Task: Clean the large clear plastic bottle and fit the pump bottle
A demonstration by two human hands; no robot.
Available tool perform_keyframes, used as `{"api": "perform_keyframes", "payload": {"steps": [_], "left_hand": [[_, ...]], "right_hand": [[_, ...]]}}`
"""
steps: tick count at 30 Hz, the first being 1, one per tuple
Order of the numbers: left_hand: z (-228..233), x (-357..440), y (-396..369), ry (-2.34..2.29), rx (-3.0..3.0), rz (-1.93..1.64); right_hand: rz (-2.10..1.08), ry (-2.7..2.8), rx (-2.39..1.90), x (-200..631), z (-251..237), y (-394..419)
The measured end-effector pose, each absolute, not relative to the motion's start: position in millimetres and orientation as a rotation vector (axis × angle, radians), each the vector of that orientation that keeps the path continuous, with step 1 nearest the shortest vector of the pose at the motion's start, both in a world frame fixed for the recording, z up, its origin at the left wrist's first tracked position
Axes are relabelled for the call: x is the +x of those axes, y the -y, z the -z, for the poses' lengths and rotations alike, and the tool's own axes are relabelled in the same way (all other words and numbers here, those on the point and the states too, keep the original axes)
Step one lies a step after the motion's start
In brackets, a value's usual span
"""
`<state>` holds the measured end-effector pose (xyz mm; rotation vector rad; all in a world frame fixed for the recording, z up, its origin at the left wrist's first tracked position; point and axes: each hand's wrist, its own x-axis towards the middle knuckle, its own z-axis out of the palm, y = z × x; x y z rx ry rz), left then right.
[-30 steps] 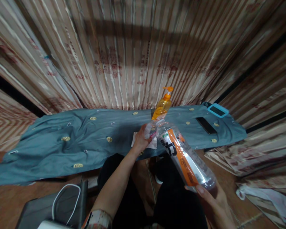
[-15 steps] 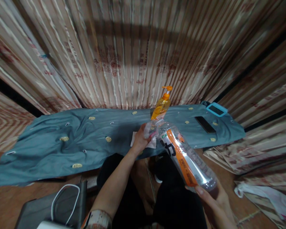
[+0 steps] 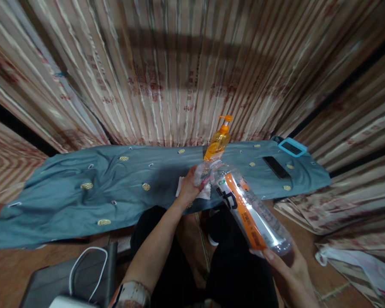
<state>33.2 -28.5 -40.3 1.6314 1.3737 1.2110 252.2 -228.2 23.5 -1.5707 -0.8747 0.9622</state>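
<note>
A: Has anything shifted over the last second?

B: Hardly anything. The clear plastic bottle [image 3: 248,209] is sitting at almost the same slant, and both hands are staying where they were; only the view is drifting a touch.

A: What are you counting?

B: One big clear bottle with an orange and white label, one orange pump dispenser bottle [image 3: 217,143] standing upright on the blue-grey cloth [image 3: 83,188], one black phone [image 3: 276,167] lying flat on that cloth, one blue-framed device [image 3: 292,148] just beyond the phone at the cloth's far right corner, and one white tissue [image 3: 205,192] bunched under the bottle's neck. A white cable [image 3: 83,267] is looping over a dark case [image 3: 67,282] at the lower left.

A: And the hands?

B: Two. The left hand [image 3: 190,186] is curling round the neck end of the clear bottle, fingers closed on it with the tissue touching them. The right hand [image 3: 288,267] is cupping the bottle's base from below, thumb pressed to its side, fingers wrapped and partly hidden.

A: Where is the bottle lying?

B: It is being held in the air, tilted, neck pointing away towards the pump bottle, base nearest the person, above the dark trousers [image 3: 237,265].
</note>
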Motion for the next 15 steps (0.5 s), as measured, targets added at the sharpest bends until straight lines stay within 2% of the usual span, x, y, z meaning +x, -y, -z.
{"api": "perform_keyframes", "payload": {"steps": [15], "left_hand": [[33.7,33.5,31.3,-1.376,1.646,-1.214]], "right_hand": [[-0.938,0.892,-1.592,250.2,-26.8,228.0]]}}
